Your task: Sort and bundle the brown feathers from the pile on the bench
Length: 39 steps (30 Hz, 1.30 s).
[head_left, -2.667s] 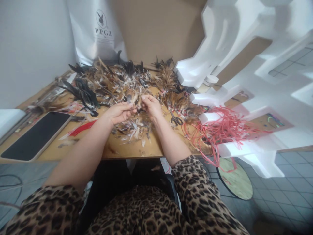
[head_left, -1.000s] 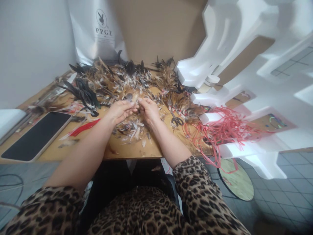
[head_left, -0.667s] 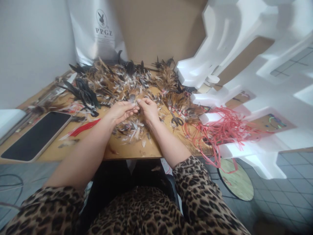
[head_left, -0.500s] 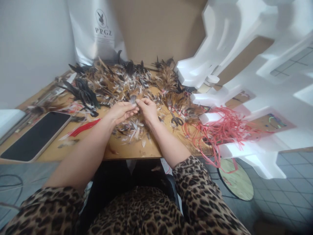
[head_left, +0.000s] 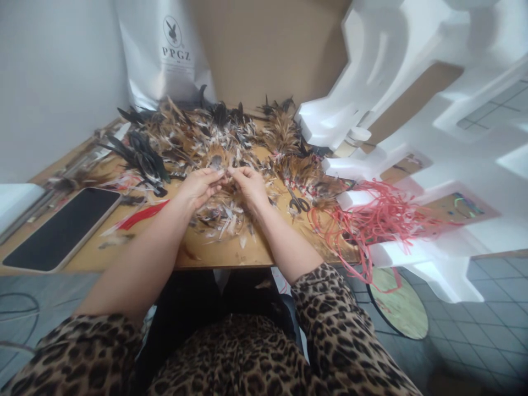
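My left hand [head_left: 203, 187] pinches a small greyish feather [head_left: 216, 161] whose tip stands up above the thumb and fingers. Just to its right, my right hand [head_left: 249, 186] has thumb and forefinger pressed together; anything between them is too small to make out. A narrow gap separates the two sets of fingertips. Beyond both hands spreads a heap of brown and black feathers [head_left: 181, 129], and small pale feathers [head_left: 226, 217] lie scattered below them on the wooden table [head_left: 231, 256].
Black scissors [head_left: 298, 205] lie right of my hands. Red strips [head_left: 371, 214] tangle beside white foam [head_left: 412, 256]. On the left are a phone [head_left: 61, 228], a red bundle [head_left: 144, 214] and dark feathers [head_left: 142, 157]. A small jar [head_left: 350, 142] stands at the back right.
My left hand has shifted slightly left with the feather, opening a small gap between the hands. My right hand has barely moved.
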Each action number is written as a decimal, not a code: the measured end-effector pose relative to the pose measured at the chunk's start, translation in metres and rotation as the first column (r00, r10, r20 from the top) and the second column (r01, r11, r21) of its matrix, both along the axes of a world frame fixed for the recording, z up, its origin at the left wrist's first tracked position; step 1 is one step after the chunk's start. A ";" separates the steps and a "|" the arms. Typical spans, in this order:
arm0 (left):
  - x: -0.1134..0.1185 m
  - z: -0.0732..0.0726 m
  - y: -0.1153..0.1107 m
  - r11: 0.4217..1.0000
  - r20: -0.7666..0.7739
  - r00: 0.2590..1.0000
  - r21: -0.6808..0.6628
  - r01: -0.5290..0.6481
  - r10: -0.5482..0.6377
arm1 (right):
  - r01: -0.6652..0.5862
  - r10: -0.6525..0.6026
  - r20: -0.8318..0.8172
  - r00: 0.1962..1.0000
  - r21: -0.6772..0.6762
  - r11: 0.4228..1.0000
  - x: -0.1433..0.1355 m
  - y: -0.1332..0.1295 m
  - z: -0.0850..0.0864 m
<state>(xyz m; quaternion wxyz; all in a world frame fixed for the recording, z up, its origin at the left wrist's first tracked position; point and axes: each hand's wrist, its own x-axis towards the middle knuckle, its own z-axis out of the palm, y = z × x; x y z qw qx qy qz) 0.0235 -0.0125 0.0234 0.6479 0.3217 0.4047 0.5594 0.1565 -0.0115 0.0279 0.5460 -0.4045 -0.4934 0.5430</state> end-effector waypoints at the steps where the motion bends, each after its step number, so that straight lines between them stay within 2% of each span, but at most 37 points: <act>1: 0.000 0.000 0.000 1.000 0.000 1.000 0.005 -0.012 0.012 | -0.025 0.025 0.029 0.999 -0.015 1.000 0.000 -0.001 0.000; 5: -0.001 -0.001 0.002 1.000 0.001 1.000 0.022 -0.010 0.010 | -0.130 0.132 0.062 0.989 -0.035 0.991 -0.003 0.000 -0.006; 8: -0.002 -0.003 0.004 1.000 0.032 0.999 0.020 0.017 -0.018 | -0.166 0.167 0.056 0.984 -0.011 0.986 -0.003 0.004 -0.011; 11: -0.004 -0.004 0.006 1.000 0.075 0.997 0.019 0.017 -0.018 | -0.269 0.266 0.190 0.945 -0.008 0.963 0.007 0.004 -0.006; 13: -0.005 -0.005 0.007 1.000 0.097 0.995 0.013 -0.004 0.003 | -0.450 0.435 0.362 0.825 -0.046 0.892 0.018 0.001 0.003; 15: -0.007 -0.004 0.007 1.000 0.108 0.994 0.003 -0.020 0.020 | -0.650 0.621 0.513 0.593 -0.150 0.745 0.027 -0.002 0.013; 16: -0.007 -0.004 0.007 1.000 0.108 0.994 0.001 -0.021 0.021 | -0.685 0.644 0.561 0.520 -0.176 0.706 0.031 -0.004 0.017; 17: -0.007 -0.004 0.007 1.000 0.104 0.994 0.000 -0.018 0.018 | -0.680 0.623 0.595 0.508 -0.167 0.714 0.033 -0.004 0.019; 18: -0.006 -0.004 0.007 1.000 0.096 0.995 0.005 -0.012 0.011 | -0.639 0.564 0.615 0.551 -0.124 0.759 0.034 -0.004 0.020; 19: -0.006 -0.003 0.006 1.000 0.081 0.997 0.014 -0.001 -0.001 | -0.561 0.470 0.616 0.632 -0.054 0.826 0.034 -0.003 0.020; 21: -0.004 -0.003 0.004 0.999 0.033 0.999 0.036 0.027 -0.028 | -0.352 0.252 0.549 0.797 0.081 0.933 0.031 0.002 0.016; 23: -0.002 -0.002 0.002 0.996 -0.030 0.998 0.061 0.059 -0.057 | -0.185 0.110 0.434 0.894 0.134 0.973 0.026 0.007 0.010; 25: 0.000 -0.002 -0.001 0.993 -0.087 0.993 0.079 0.092 -0.085 | -0.119 0.077 0.313 0.947 0.116 0.986 0.023 0.012 0.005; 28: 0.001 -0.003 -0.002 0.987 -0.143 0.983 0.096 0.129 -0.115 | -0.112 0.104 0.130 0.986 0.054 0.992 0.017 0.014 0.000; 32: 0.002 -0.004 -0.003 0.984 -0.168 0.976 0.086 0.155 -0.139 | -0.091 0.090 -0.056 0.994 -0.018 0.996 0.011 0.016 -0.008; 36: 0.003 -0.003 -0.003 0.987 -0.125 0.981 0.045 0.153 -0.146 | -0.123 0.108 -0.179 0.978 -0.073 0.990 0.006 0.019 -0.017; 39: 0.003 -0.005 -0.002 0.987 -0.057 0.986 0.014 0.161 -0.160 | -0.145 0.120 -0.213 0.970 -0.105 0.984 0.004 0.018 -0.018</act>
